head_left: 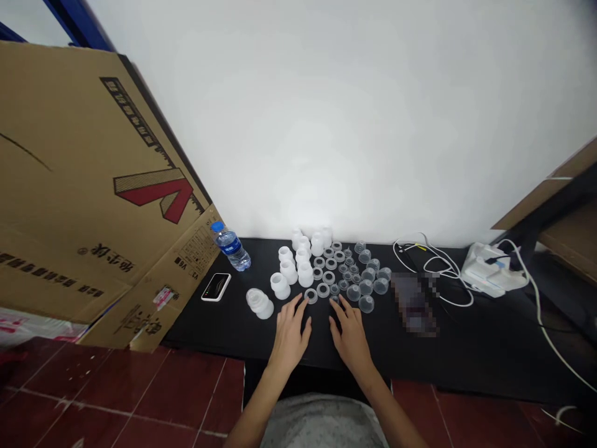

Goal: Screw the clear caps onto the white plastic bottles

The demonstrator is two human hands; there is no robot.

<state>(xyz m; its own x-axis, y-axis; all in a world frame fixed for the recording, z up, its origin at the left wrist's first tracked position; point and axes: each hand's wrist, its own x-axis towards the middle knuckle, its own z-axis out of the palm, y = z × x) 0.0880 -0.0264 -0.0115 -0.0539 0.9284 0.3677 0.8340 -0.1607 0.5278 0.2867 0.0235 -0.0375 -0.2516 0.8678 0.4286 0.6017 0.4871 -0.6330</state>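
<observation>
Palm down on the black table (289,354), my left hand (290,333) has its fingers spread. Its fingertips are at the nearest clear screw ring (311,296); I cannot tell whether they press on it. My right hand (349,333) also lies with fingers apart, its tips by a small clear teat (334,290). Several white small bottles (288,272) stand in rows beyond my left hand. One capped white bottle (260,303) sits nearest the front left. Several rings and teats lie in the middle, with clear dome caps (366,303) to their right.
At left are a water bottle (232,249) and a white-edged phone (216,287), beside large cardboard boxes (93,186). A blurred-out object (415,305) lies right of the caps. Farther right are a white power strip (487,270) and looped cables (450,267). A white wall rises behind.
</observation>
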